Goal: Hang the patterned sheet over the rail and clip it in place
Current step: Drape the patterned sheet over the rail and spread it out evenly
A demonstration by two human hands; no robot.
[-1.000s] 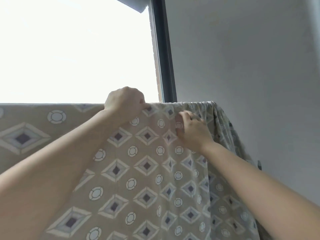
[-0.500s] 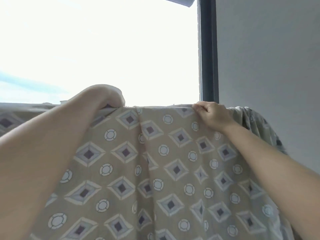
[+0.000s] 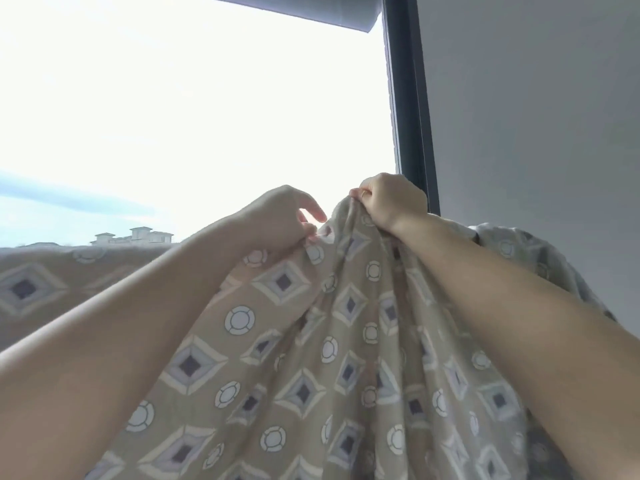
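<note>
Bright window (image 3: 194, 109) behind, both hands, left hand (image 3: 282, 216) and right hand (image 3: 389, 200), pinch the patterned sheet (image 3: 301, 341) bunched at 12 o'clock; spreading comes next, I think.

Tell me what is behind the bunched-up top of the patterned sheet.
Behind the patterned sheet, lifted by the left hand and right hand, are bright sky, distant buildings and a dark window frame. The rail is covered by cloth; no clip shows.

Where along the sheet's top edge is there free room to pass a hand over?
Free: the flat top edge left of the left hand. Crowded: the patterned sheet bunches where the right hand grips it, and beside the window frame.
</note>
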